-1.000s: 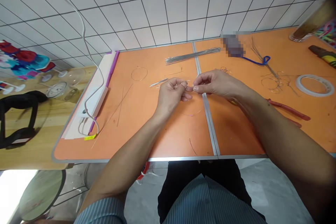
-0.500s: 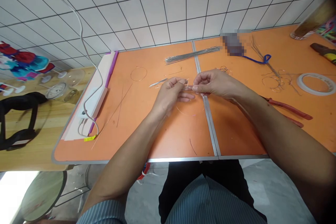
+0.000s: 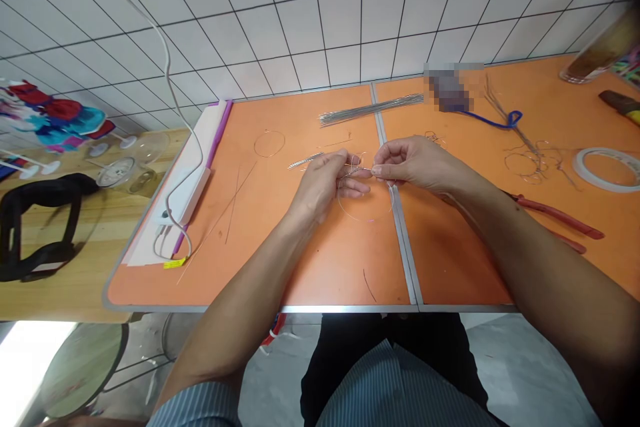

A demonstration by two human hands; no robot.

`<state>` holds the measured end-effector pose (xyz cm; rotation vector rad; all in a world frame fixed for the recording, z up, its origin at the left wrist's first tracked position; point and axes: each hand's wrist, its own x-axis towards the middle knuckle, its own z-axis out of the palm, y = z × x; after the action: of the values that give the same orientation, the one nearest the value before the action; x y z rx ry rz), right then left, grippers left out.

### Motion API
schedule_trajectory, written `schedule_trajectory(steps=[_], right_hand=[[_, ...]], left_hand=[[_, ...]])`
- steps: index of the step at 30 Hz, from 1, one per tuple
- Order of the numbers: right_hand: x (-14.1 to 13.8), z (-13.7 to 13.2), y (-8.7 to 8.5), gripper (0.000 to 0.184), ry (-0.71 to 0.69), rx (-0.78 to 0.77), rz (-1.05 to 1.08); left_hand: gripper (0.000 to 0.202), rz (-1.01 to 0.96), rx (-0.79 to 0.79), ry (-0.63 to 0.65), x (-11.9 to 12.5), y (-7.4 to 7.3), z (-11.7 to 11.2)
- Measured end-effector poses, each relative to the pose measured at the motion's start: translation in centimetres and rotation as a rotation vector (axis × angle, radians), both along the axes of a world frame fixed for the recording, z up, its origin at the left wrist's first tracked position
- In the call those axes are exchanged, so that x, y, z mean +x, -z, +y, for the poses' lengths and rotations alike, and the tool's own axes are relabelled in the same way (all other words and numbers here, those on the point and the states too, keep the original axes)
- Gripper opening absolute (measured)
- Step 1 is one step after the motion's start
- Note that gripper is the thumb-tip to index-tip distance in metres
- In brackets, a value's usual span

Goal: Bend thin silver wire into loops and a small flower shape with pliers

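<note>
Table [image 3: 260, 273] of 2 orange panels, split by a metal strip [image 3: 403, 240], stands against a white tiled wall [image 3: 320, 20]. Along its left edge lies a white power strip [image 3: 183, 197], its cable [image 3: 167, 67] rising across the tiles. Toward the right sit red-handled pliers [image 3: 555, 217], a tape roll [image 3: 607, 170] and a tangle of wire scraps [image 3: 525, 160]. Near the far edge lies a bundle of steel rods [image 3: 371, 110].

Left hand [image 3: 325, 187] and right hand [image 3: 417, 163] meet just left of the metal strip, above the table. Fingers [image 3: 361, 173] of both hands are closed narrow, tips nearly touching, pinching a thin wire loop [image 3: 365, 203]. That loop hangs below them, over the orange surface. Just past the left hand, a thin rod [image 3: 303, 160] lies on the table.
</note>
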<state>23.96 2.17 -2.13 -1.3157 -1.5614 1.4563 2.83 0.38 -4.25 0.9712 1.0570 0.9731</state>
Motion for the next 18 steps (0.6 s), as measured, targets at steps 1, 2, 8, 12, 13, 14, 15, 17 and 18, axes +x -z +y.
schedule_trajectory(steps=[1, 2, 8, 12, 13, 14, 15, 17, 18], right_hand=[[0.0, 0.0, 0.0, 0.027, -0.002, 0.004, -0.004], [0.0, 0.0, 0.0, 0.027, -0.005, 0.007, -0.007], [0.1, 0.3, 0.5, 0.029, -0.012, 0.010, -0.033], [0.3, 0.4, 1.0, 0.024, -0.054, 0.051, -0.046], [0.4, 0.4, 1.0, 0.020, -0.067, 0.078, -0.060], [0.5, 0.4, 1.0, 0.018, -0.080, 0.106, -0.080], [0.5, 0.3, 0.9, 0.017, -0.090, 0.129, -0.103], [0.6, 0.1, 0.4, 0.019, -0.108, 0.149, -0.141], [0.6, 0.0, 0.2, 0.020, -0.113, 0.144, -0.147]], left_hand=[[0.029, 0.009, 0.005, 0.005, 0.0, 0.0, -0.1], [0.025, 0.020, 0.012, 0.009, 0.1, 0.0, -0.1], [0.014, 0.089, 0.070, 0.025, 0.5, 0.0, -0.5], [0.013, 0.139, 0.086, 0.034, 0.6, 0.0, -0.5], [0.013, 0.158, 0.100, 0.033, 0.6, 0.0, -0.6], [0.014, 0.179, 0.116, 0.031, 0.6, 0.0, -0.6], [0.014, 0.200, 0.133, 0.029, 0.6, -0.1, -0.6], [0.015, 0.236, 0.155, 0.036, 0.5, -0.1, -0.6], [0.015, 0.248, 0.159, 0.043, 0.5, -0.2, -0.6]])
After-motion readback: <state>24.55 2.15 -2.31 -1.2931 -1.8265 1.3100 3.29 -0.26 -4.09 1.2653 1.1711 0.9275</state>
